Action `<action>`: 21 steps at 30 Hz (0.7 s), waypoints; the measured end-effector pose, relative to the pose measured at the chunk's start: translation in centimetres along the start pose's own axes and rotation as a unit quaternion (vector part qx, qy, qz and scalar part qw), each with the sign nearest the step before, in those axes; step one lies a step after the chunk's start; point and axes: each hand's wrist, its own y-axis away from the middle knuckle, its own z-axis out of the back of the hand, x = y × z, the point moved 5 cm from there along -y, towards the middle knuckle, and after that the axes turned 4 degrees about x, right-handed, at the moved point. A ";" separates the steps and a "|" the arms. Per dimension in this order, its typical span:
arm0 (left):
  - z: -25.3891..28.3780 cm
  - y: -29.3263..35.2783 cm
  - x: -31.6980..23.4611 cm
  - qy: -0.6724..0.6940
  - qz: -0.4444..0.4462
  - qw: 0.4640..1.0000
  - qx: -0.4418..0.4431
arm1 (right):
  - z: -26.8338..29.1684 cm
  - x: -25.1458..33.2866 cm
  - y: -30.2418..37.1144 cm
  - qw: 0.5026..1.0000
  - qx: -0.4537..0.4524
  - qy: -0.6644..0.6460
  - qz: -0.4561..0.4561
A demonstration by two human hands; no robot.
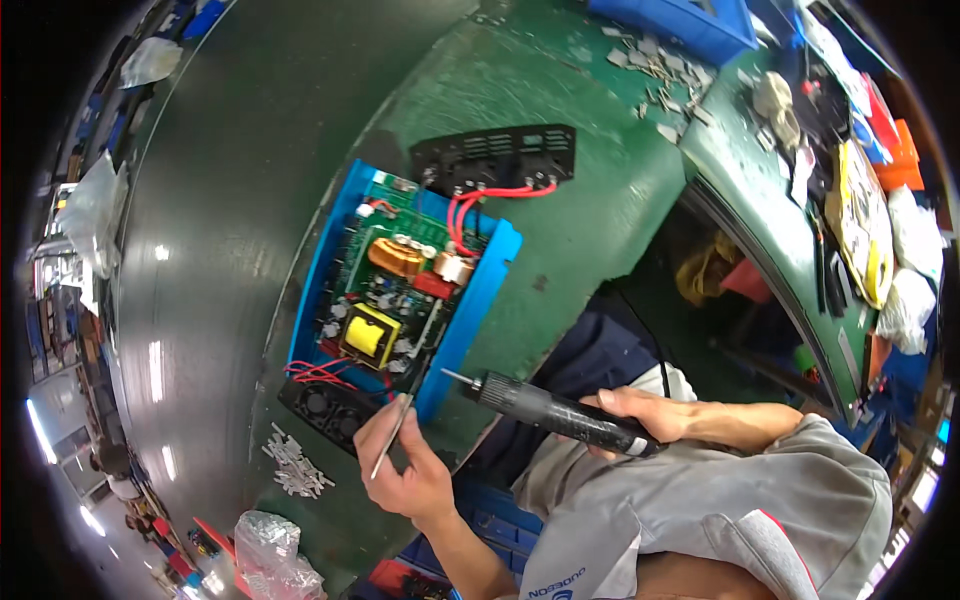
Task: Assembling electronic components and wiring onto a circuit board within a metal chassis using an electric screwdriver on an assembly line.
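My left hand [408, 470] is closed on a pair of thin metal tweezers [392, 440], whose tips reach the near edge of an open blue metal case [465, 310]. My right hand [645, 415] grips a black electric screwdriver [550, 408]. Its bit points left, just short of the case. Inside the case lies a green circuit board [415, 210] with a yellow transformer [370, 335] and a copper coil [395, 257]. Red wires join the board to a black vented end panel [500, 155]. Another black panel with two fans [325, 405] lies at the case's near end.
Small pale metal strips [295, 462] lie in a pile left of my left hand, near a clear plastic bag [272, 555]. Loose metal pieces [665, 75] lie beside a blue bin [690, 25] at the back. A dark conveyor belt [210, 250] runs along the left.
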 end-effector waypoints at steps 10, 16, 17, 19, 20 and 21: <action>3.0 -2.6 -1.7 0.050 0.064 0.996 -0.046 | -1.6 2.5 0.9 0.988 -0.073 0.135 -0.023; -0.1 -3.0 -2.2 -0.158 0.011 0.964 0.216 | -1.3 1.0 0.8 0.979 -0.077 0.187 0.015; -0.3 -3.2 -2.1 -0.166 0.012 0.959 0.230 | -1.3 1.1 0.9 0.973 -0.087 0.211 0.018; -0.4 -3.4 -2.4 -0.180 0.009 0.953 0.242 | -1.4 1.2 0.9 0.967 -0.097 0.234 0.020; -0.5 -3.4 -2.5 -0.199 0.006 0.946 0.255 | -1.4 1.2 1.0 0.967 -0.101 0.234 0.017; -0.6 -3.5 -2.6 -0.198 0.007 0.946 0.256 | -1.4 1.2 1.0 0.967 -0.106 0.233 0.015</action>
